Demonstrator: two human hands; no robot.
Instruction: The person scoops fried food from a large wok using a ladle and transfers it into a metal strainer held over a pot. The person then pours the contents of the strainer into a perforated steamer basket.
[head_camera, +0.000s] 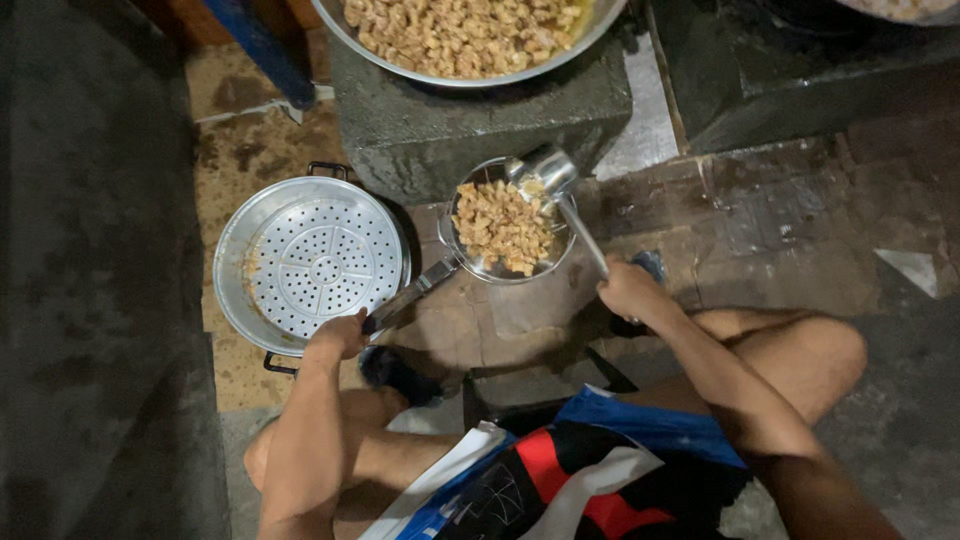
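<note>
Below the big pan of fried pieces (465, 35) on the stone stove (480, 125), a wire skimmer (505, 228) heaped with golden pieces is held by its long handle in the closed left hand (338, 335). Its basket is touched by a metal ladle (556, 175), gripped firmly in the right hand (628, 290). Beside it, a perforated steamer tray (312, 262) is set on the floor.
</note>
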